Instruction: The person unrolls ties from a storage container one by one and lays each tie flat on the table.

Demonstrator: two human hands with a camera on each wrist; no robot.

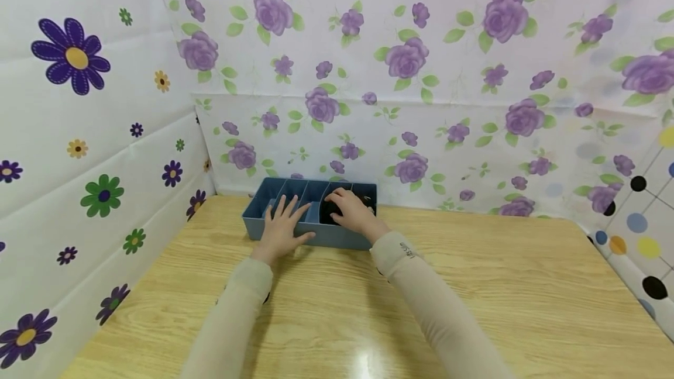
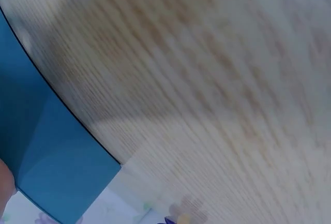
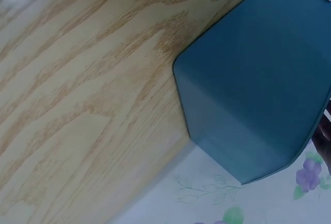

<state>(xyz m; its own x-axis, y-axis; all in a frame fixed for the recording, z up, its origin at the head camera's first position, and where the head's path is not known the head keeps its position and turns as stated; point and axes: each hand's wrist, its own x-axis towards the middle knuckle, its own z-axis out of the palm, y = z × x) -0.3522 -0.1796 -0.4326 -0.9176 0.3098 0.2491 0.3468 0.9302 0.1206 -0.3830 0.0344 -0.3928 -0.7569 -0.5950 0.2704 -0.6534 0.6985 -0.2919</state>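
Note:
A blue divided organizer box (image 1: 310,235) stands on the table near the back wall. My left hand (image 1: 280,234) lies over its front edge with fingers spread above the left compartments. My right hand (image 1: 354,210) reaches into a compartment right of the middle, fingers bent over black contents (image 1: 327,210) whose kind is unclear. Whether the right fingers grip any of it is hidden. In the left wrist view a fingertip (image 2: 5,185) shows beside the blue wall (image 2: 62,167). The right wrist view has the box's outer corner (image 3: 243,89) and a bit of finger at the edge.
The box sits on a wood-grain table (image 1: 474,285). Behind it rises a wall covering with purple roses (image 1: 411,57); another with daisies (image 1: 74,57) flanks the left. More dark items (image 1: 367,199) lie in the rightmost compartment.

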